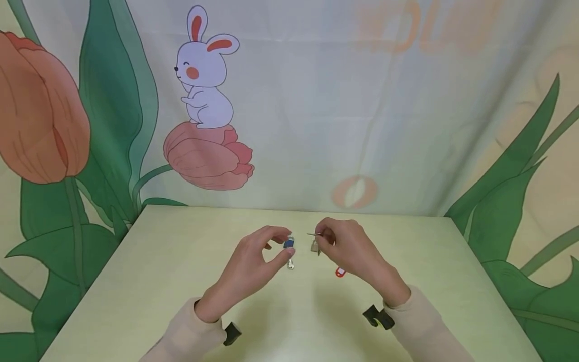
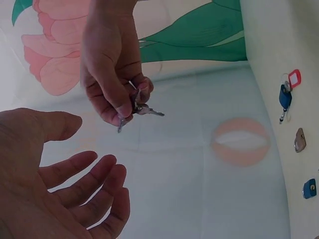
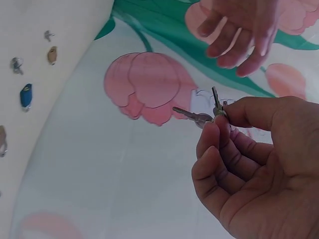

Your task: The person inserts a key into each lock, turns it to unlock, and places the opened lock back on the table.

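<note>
My right hand (image 1: 355, 249) is raised above the table and pinches keys (image 3: 192, 115) between thumb and fingertips; their blades stick out in different directions. Facing it, my left hand (image 1: 251, 259) hovers with thumb and fingers spread apart and nothing between them. In the head view, a blue padlock (image 1: 289, 243) shows through the gap between the left thumb and fingers, with a small silver key (image 1: 291, 265) just below it. A brass padlock (image 1: 314, 247) lies under the right fingers, partly covered by them. A red key tag (image 1: 340, 272) peeks out beside the right wrist.
The pale tabletop (image 1: 172, 281) ends at the back against a printed curtain (image 1: 294, 125) with tulips and a rabbit. In the left wrist view a blue padlock (image 2: 309, 188) and a brass padlock (image 2: 299, 141) lie spaced apart on the table.
</note>
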`<state>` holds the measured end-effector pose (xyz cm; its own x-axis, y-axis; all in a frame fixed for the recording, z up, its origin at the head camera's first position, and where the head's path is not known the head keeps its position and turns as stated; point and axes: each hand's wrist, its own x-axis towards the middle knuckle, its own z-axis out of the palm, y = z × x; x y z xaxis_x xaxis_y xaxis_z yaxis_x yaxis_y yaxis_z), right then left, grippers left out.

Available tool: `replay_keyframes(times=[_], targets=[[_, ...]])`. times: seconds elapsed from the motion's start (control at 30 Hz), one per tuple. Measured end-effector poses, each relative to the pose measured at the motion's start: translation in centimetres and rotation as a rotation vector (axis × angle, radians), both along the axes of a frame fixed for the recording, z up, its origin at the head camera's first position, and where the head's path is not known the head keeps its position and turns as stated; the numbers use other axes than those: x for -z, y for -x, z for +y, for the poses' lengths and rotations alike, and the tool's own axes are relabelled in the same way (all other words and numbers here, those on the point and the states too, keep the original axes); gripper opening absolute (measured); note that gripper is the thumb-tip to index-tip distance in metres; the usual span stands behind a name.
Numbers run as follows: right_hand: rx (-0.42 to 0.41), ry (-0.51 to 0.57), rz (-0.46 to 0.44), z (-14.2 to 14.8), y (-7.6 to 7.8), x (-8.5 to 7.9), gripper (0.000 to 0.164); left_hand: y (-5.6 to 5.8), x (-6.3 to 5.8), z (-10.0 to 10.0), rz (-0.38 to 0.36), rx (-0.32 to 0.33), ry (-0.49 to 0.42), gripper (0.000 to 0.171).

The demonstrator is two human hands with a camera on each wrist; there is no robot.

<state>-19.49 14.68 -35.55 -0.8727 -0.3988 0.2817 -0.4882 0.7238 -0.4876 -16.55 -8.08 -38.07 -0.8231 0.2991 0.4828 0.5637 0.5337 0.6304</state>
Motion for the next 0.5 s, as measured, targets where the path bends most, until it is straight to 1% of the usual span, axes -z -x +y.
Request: replay_keyframes(times=[0.13,0.33,0.5], targets=[[-0.028,0.021,0.021,-0.3,-1.1,-1.0,0.004,-0.1,-0.2,0.2,0.005,0.008,-0.015,0.026],[-0.064,0.035,0.066,-0.5,-2.1,-2.0,0.005,-0.3,-0.5,0.4,0.013,0.012,-0.027,0.026],[-0.092,0.06,0.086,-0.7,-3.0,-2.9,0.005,-0.5,-0.9,0.5,0.052,0.029,-0.05,0.024]])
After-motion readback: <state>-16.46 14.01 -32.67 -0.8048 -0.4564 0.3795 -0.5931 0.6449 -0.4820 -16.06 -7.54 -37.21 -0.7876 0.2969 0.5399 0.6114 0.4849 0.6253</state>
